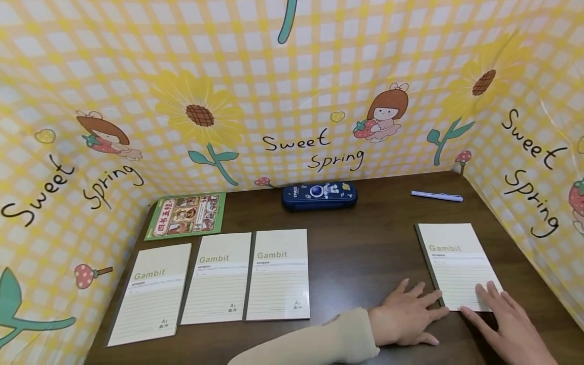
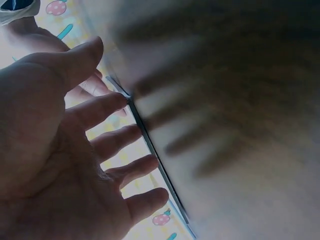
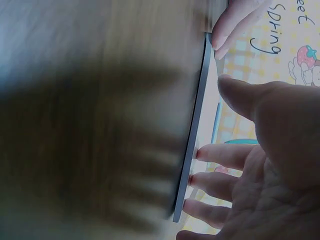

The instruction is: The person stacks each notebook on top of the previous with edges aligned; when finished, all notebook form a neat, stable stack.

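Note:
A cream Gambit notebook (image 1: 458,268) with a dark spine lies flat at the right of the table. My left hand (image 1: 406,315) is spread on the tabletop, its fingertips at the notebook's lower left corner by the spine. Across from it, my right hand (image 1: 513,324) rests fingertips on the lower right part of the cover, thumb near the bottom edge. In the left wrist view, extended fingers of the left hand (image 2: 80,155) line up along the notebook's dark edge (image 2: 150,142). The right wrist view shows the right hand (image 3: 265,165) with fingertips on the notebook (image 3: 192,130).
Three matching notebooks (image 1: 278,284) lie in a row on the left. Behind them is a green-bordered picture book (image 1: 187,215). A navy pencil case (image 1: 319,196) stands at the back, with a lavender pen (image 1: 436,196) to its right. Checked cloth (image 1: 292,91) walls the table (image 1: 360,253).

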`<state>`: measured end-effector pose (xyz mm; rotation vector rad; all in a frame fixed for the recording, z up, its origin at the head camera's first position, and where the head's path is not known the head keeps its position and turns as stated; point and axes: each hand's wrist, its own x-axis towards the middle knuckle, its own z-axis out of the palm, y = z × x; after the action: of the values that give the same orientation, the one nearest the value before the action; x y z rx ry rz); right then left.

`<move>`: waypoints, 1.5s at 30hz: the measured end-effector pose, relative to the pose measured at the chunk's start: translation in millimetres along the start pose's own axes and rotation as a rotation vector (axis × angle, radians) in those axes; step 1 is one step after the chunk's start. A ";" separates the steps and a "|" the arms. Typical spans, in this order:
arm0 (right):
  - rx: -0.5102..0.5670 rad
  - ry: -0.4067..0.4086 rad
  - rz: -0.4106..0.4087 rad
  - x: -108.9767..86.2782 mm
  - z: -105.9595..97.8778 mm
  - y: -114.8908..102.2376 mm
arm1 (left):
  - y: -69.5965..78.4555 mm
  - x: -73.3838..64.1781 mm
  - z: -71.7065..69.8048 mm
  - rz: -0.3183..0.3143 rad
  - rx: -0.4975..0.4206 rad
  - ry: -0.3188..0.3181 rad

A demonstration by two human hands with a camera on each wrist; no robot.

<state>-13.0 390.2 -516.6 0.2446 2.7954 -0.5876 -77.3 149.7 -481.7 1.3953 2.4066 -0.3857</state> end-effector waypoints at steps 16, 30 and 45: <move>-0.013 0.039 -0.167 3.2 12.4 -33.0 | -22.7 -34.3 11.5 -0.046 -0.061 0.027; 0.083 0.030 -0.255 5.0 28.7 -64.1 | -37.2 -67.5 19.2 -0.140 -0.135 0.043; 0.072 0.069 -0.314 5.7 37.5 -93.3 | -49.7 -97.8 30.8 -0.189 -0.213 0.121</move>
<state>-30.2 291.0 -516.9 -0.1682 2.9044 -0.7632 -70.7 37.1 -466.0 1.1340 2.5985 -0.0872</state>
